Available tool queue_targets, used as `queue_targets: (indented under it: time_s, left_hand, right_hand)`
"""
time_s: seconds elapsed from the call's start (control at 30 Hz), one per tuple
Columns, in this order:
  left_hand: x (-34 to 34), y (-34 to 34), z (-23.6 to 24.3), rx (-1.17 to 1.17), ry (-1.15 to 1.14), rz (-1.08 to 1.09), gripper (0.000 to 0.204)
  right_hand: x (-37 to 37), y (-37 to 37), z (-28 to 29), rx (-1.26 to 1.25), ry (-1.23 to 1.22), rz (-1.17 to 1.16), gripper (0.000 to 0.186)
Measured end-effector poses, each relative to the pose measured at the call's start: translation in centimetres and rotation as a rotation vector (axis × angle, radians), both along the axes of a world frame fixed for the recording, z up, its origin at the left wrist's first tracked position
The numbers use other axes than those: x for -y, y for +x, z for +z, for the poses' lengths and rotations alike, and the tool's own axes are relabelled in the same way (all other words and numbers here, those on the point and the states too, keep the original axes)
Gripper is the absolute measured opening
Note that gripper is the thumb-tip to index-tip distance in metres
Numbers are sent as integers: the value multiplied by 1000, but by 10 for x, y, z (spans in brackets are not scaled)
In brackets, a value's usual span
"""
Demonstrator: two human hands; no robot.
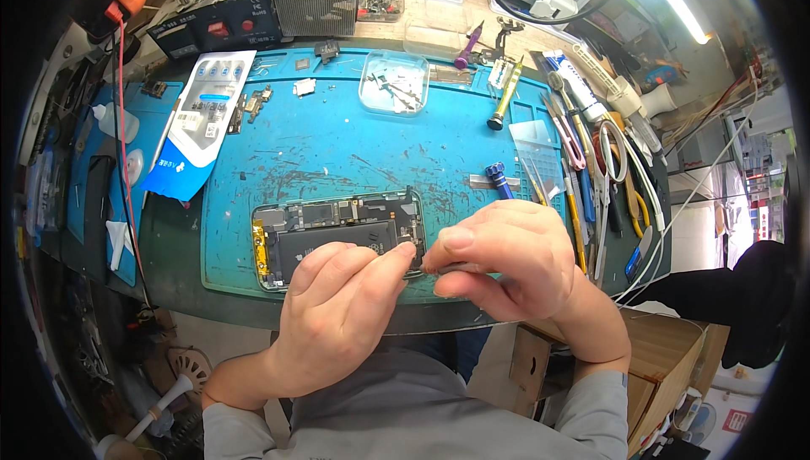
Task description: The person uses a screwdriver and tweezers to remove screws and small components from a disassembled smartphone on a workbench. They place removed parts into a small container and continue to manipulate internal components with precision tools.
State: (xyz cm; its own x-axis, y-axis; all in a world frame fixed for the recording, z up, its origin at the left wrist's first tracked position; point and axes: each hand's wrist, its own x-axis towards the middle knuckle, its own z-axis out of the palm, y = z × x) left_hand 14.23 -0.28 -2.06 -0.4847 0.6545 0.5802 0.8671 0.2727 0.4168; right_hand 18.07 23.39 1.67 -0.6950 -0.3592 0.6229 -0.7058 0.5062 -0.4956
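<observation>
An opened smartphone [340, 217] lies on the blue work mat, its dark battery [314, 249] and circuit boards exposed and a gold-yellow strip at its left end. My left hand [336, 312] is bent over the phone's near side, covering part of it. Its curled fingers are pressed together, with the fingertips at the phone's right end and the thumb hidden. Just beyond that end, close to the left fingertips, my right hand [510, 253] is closed in a pinch. Whatever lies between its fingers is too small or hidden to tell.
A clear tray [394, 82] of small metal parts stands at the back of the mat [337, 148]. Blue-white packaging [199, 123] lies left. A blue screwdriver [499, 180] is beyond my right hand; tweezers, scissors [606, 156] and other tools line the right side.
</observation>
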Motion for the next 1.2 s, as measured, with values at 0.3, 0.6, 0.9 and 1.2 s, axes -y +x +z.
queue_targets:
  time_s: [0.3, 0.6, 0.9, 1.2]
  left_hand:
    - [1, -3, 6, -33, -46, -23, 38]
    - [3, -1, 5, -30, -53, -19, 28]
    - [-1, 0, 5, -20, -25, -4, 27]
    - [0, -1, 5, -38, -35, -7, 34]
  right_hand:
    - [11, -1, 11, 0, -26, 53, 29]
    - [16, 1, 21, 35, -31, 3, 40]
    - [19, 2, 19, 73, -64, -24, 44]
    - [18, 6, 19, 100, 2, -40, 47]
